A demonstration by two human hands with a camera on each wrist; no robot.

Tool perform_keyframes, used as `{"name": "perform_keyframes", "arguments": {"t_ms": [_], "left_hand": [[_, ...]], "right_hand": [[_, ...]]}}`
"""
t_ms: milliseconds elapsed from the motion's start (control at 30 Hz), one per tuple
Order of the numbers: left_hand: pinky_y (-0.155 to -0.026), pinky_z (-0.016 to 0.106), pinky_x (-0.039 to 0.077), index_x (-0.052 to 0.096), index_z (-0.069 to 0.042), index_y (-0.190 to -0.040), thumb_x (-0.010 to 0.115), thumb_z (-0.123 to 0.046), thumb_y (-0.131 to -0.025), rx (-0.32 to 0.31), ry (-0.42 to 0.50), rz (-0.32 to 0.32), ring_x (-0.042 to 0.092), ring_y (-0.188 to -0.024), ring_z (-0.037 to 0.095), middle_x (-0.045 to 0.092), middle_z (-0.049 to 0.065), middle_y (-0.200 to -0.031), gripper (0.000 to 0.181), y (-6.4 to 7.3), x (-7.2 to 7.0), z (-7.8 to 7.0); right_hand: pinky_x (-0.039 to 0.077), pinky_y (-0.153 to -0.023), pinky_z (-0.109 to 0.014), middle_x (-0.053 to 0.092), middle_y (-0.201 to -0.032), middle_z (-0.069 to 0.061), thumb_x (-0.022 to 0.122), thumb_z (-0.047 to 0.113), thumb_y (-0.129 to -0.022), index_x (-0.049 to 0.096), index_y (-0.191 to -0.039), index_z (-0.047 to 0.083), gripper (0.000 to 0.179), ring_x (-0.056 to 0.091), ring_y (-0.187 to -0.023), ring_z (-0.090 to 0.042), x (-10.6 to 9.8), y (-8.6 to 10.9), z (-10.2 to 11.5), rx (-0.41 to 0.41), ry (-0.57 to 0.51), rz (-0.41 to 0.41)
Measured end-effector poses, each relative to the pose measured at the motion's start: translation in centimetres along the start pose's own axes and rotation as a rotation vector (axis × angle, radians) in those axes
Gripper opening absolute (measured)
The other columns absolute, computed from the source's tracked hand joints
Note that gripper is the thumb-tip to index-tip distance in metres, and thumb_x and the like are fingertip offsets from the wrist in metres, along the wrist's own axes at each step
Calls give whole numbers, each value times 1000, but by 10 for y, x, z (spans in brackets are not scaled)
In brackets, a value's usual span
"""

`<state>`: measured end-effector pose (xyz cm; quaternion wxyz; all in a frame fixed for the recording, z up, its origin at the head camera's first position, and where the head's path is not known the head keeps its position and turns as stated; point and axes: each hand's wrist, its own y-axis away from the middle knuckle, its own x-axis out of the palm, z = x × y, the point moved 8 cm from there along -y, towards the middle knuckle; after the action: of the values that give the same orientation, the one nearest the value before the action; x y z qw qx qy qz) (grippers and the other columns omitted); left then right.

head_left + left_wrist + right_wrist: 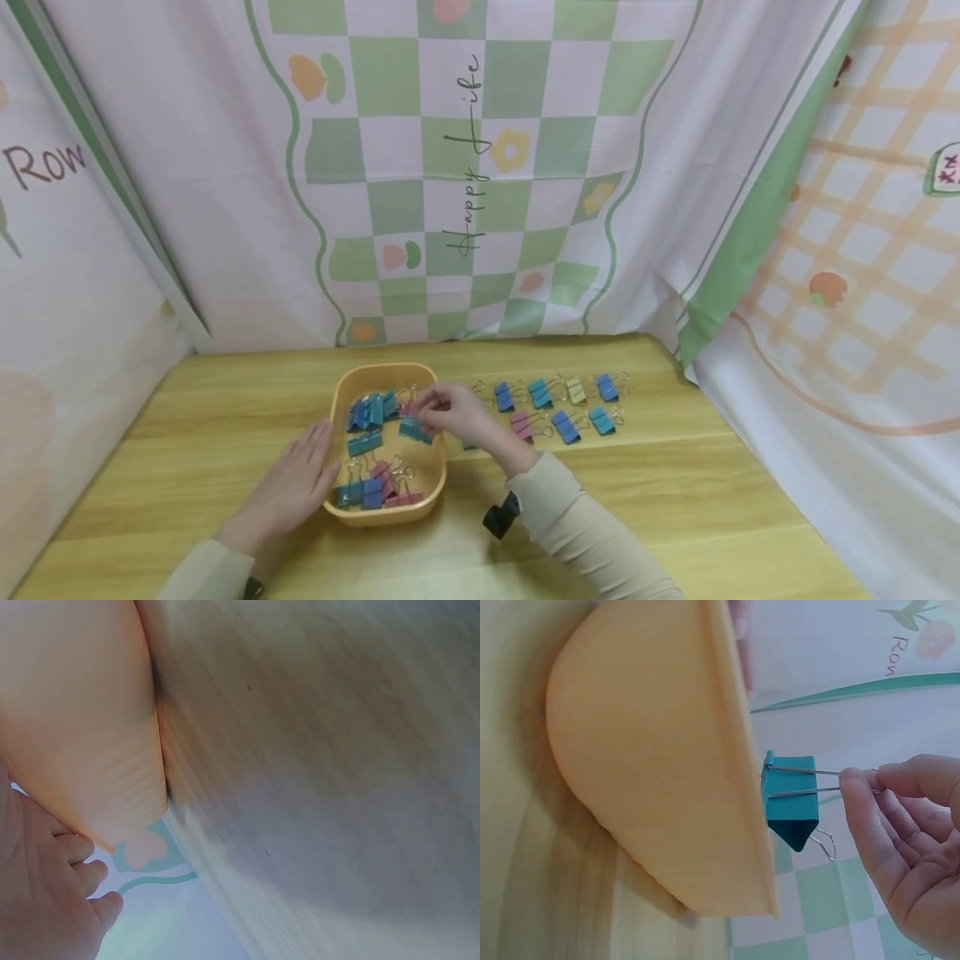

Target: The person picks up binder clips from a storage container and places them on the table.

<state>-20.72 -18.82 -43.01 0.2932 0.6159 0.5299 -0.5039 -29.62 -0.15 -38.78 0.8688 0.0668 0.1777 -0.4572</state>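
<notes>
My right hand (pixel 463 417) is over the right side of a yellow-orange plastic basket (pixel 384 518). Between thumb and fingertips it pinches the wire handle of a teal binder clip (pixel 793 791). In the right wrist view, the clip's body hangs at the basket's rim, its far edge hidden behind it. My left hand (pixel 296 477) rests along the basket's left side, fingers extended against the rim. Inside the basket lie more binder clips: a blue and teal cluster (pixel 371 412) at the back, a teal one (pixel 365 442) mid-left, and blue, teal and pink ones in front.
Right of the basket, binder clips lie in two rows on the wooden table (pixel 637 508), among them a pink clip (pixel 522 425), a yellow clip (pixel 575 391) and a blue clip (pixel 608 387). My right forearm partly covers the rows' left end. A patterned curtain (pixel 510 208) stands behind the table.
</notes>
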Motion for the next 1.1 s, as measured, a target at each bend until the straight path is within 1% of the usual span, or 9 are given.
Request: {"name": "perform_keyframes", "arguments": {"t_ms": [100,200,300,433,567,667,767,967,1100], "left_hand": [[-106,53,17,19,11,-140,37,-26,-99,1,-2,1,16,-133,41,17,24,-146,58,0,0,0],[-106,53,17,19,11,-141,36,-26,-99,-3,2,4,16,-133,40,16,24,-147,58,-1,1,0],[-106,53,16,19,11,-141,37,-26,-99,-5,5,4,15,-134,40,16,24,-147,58,-1,0,0],[-106,53,17,20,11,-140,37,-25,-99,0,5,1,16,-133,40,17,24,-147,58,-1,0,0],[-106,52,17,19,11,-140,37,-25,-99,4,6,-1,16,-133,40,17,24,-147,58,-1,0,0],[-106,52,17,19,11,-141,37,-25,-99,7,7,-2,16,-133,40,16,24,-147,58,-1,1,0],[-106,52,17,19,11,-141,37,-26,-99,8,7,-2,16,-133,41,17,24,-147,58,-1,1,0],[-106,52,17,19,11,-140,37,-26,-99,4,3,0,17,-133,41,17,24,-147,58,-1,1,0],[-106,52,17,19,12,-140,37,-26,-99,3,5,1,16,-133,41,17,24,-147,58,0,0,0]], "right_hand": [[55,-67,-36,62,-83,-10,59,2,-88,61,-102,-7,16,62,-70,-20,-8,1,2,5,-29,-17],[55,-68,-36,62,-85,-10,61,4,-87,60,-103,-6,18,62,-73,-23,-18,4,5,14,-31,-49],[55,-67,-34,62,-85,-10,61,5,-87,60,-103,-5,19,62,-74,-25,-29,5,5,25,-27,-85],[55,-65,-34,63,-84,-11,61,6,-88,60,-105,-5,20,62,-74,-25,-44,7,3,26,-68,-125],[55,-70,-37,64,-86,-13,61,4,-88,59,-105,-7,21,62,-74,-22,-61,11,5,-3,-97,-168],[55,-72,-36,64,-88,-16,61,2,-87,58,-105,-9,22,62,-75,-20,-74,14,8,-43,-95,-202],[55,-71,-34,64,-88,-19,61,1,-87,57,-106,-12,24,63,-74,-20,-86,18,9,-65,-110,-242],[55,-70,-33,62,-89,-19,60,1,-88,57,-105,-10,21,63,-72,-17,-110,28,7,-69,-164,-297],[55,-70,-33,62,-87,-17,58,-2,-88,56,-105,-12,20,63,-71,-16,-125,35,7,-86,-168,-330]]}}
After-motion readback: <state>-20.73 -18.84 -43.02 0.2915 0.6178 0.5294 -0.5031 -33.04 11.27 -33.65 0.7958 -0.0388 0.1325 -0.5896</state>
